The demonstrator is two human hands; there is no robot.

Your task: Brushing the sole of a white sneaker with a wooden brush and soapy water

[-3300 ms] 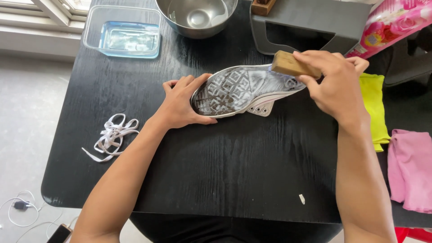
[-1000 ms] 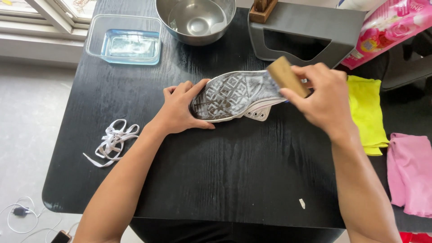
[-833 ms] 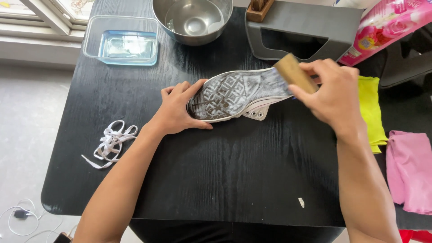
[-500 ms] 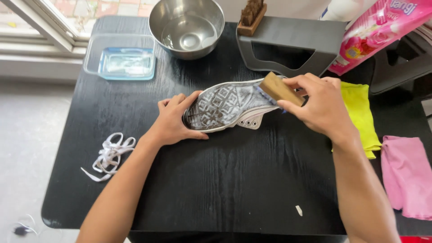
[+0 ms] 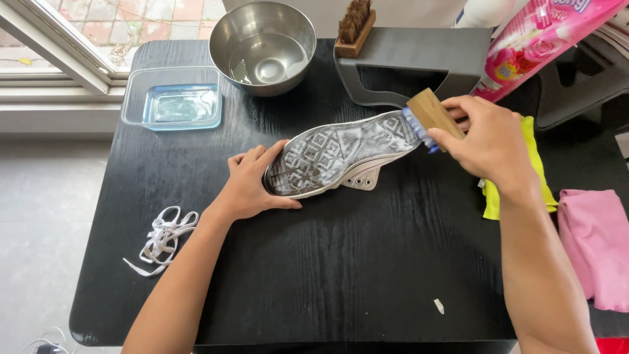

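Observation:
A white canvas shoe [image 5: 341,157] lies on its side on the black table [image 5: 314,275], its soapy patterned sole turned up towards me. My left hand [image 5: 252,183] grips the toe end and pins it down. My right hand [image 5: 481,141] holds a wooden scrub brush [image 5: 429,117] with blue bristles, pressed against the heel end of the sole.
At the back stand a steel bowl [image 5: 265,46] with a little water, a clear glass dish [image 5: 171,99], a second wooden brush [image 5: 354,26] on a grey stand [image 5: 419,62], and a pink pouch [image 5: 537,42]. White laces [image 5: 162,237] lie left. Yellow cloth [image 5: 531,170] and pink cloth [image 5: 596,246] lie right.
The brush has slid back and forth along the sole and now sits at the heel end. My left hand keeps its hold on the toe. The view has shifted slightly.

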